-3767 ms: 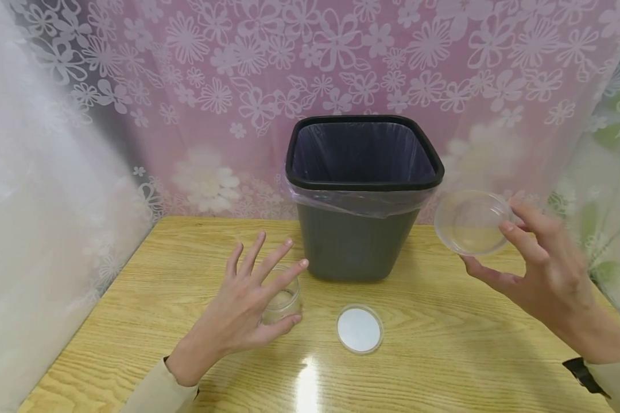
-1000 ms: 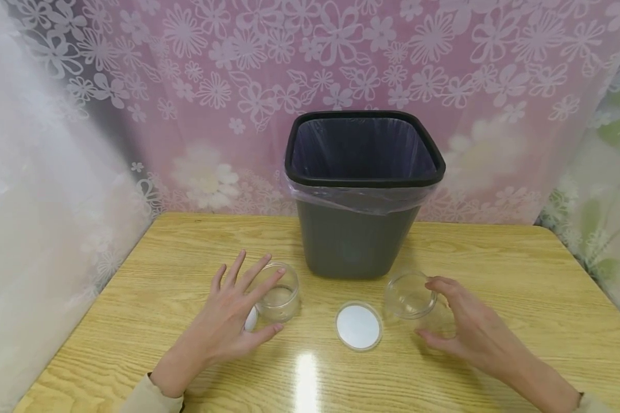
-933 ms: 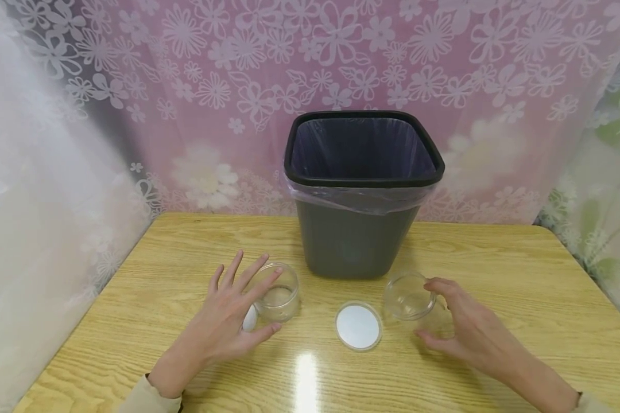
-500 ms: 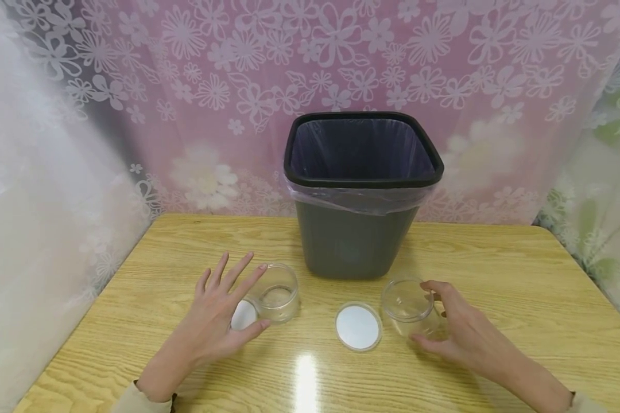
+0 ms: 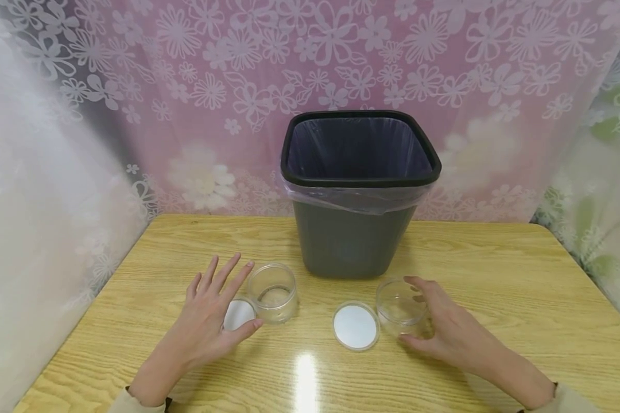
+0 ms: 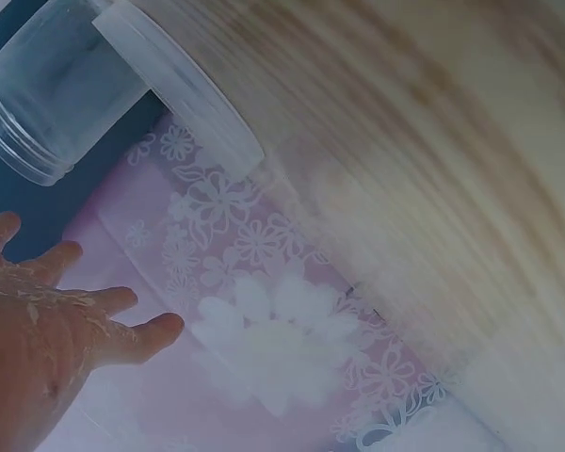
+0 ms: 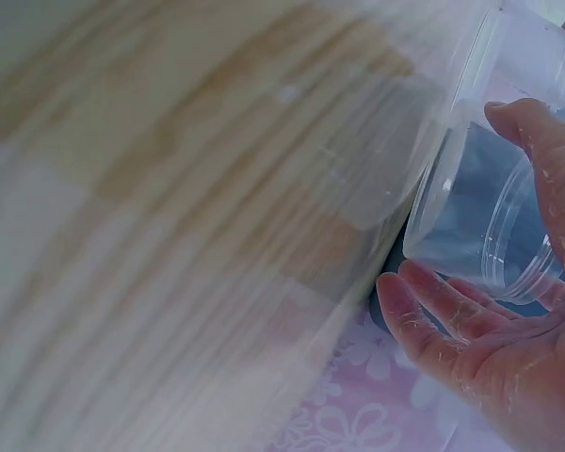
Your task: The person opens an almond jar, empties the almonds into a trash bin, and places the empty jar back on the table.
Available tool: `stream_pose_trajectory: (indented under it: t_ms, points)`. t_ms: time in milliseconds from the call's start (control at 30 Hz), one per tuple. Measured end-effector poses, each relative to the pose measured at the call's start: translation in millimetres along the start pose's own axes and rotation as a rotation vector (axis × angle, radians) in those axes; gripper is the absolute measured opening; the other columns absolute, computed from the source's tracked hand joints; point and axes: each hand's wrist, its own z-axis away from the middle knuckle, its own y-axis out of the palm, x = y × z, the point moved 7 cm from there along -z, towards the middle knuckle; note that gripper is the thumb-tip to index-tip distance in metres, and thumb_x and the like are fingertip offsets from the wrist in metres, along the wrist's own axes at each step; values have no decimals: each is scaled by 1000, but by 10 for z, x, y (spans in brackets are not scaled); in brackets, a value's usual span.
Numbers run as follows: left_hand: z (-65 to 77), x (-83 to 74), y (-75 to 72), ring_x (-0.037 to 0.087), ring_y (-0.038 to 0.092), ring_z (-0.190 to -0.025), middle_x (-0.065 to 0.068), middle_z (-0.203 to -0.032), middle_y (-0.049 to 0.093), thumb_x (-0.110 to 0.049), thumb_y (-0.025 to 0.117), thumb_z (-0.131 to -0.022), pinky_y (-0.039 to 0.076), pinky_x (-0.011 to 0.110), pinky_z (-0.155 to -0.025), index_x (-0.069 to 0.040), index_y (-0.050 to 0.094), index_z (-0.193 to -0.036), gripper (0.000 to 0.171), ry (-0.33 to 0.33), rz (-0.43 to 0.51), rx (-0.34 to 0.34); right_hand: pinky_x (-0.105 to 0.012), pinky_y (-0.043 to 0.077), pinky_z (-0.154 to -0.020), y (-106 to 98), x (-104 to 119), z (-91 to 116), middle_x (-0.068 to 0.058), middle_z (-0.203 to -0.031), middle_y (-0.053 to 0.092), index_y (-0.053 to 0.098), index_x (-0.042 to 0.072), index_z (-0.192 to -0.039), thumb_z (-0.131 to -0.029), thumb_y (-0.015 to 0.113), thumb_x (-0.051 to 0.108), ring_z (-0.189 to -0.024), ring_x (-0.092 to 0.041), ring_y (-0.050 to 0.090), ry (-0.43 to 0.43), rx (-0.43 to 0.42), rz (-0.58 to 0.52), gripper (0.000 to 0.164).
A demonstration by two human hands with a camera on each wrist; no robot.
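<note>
My right hand (image 5: 446,327) curls its thumb and fingers round a clear plastic jar (image 5: 387,312), which stands upright on the wooden table. In the right wrist view, this jar (image 7: 461,202) sits between the thumb and the fingers. Just left of it lies a round lid (image 5: 356,326) with a white disc inside. My left hand (image 5: 201,324) is spread, fingers straight, holding nothing. Beside it stands a second clear jar (image 5: 274,295), rim up and lidless. Another white-centred lid (image 5: 239,314) lies against that jar, partly hidden by the left hand.
A dark grey bin (image 5: 353,235) with a black rim and a translucent liner stands behind the jars. The wooden table (image 5: 496,258) ends at a pink floral curtain (image 5: 212,115). Pale sheets hang at both sides.
My right hand has brought its jar down from beside the bin to the table, right of the middle lid. The left hand has drawn left, uncovering its jar and the other lid.
</note>
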Motion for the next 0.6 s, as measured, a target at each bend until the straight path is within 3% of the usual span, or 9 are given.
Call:
stream_pose_trajectory:
  t_ms: [233,333,467,600]
  points:
    - [10,9,-12,51,17,-154,6,-170,24,-55,72,-87,23,79,-110,-29,26,-163,93,-9,6,6,-30,57,-68,82,22,-8,-11,-133,57,35,13,-152,-73,91,36,-100,-20,70,43,72,-16,99]
    - [13,20,-11,51,17,-154,6,-170,25,-56,71,-88,23,79,-110,-29,26,-163,92,-22,9,22,-30,57,-67,90,28,-8,-11,-134,57,34,16,-153,-75,90,43,-96,-19,70,53,95,-24,100]
    - [28,42,-6,52,17,-154,8,-169,26,-57,69,-90,23,80,-109,-29,25,-164,91,-52,15,46,-42,61,-76,11,13,-3,-11,-141,55,33,18,-156,-78,84,57,-104,-26,70,72,98,-31,101]
    - [46,81,5,55,18,-153,10,-169,26,-60,66,-91,22,82,-109,-30,24,-164,90,-88,16,76,-53,60,-77,-158,-17,6,-16,-151,48,29,21,-161,-81,82,56,-115,-41,66,92,72,-13,102]
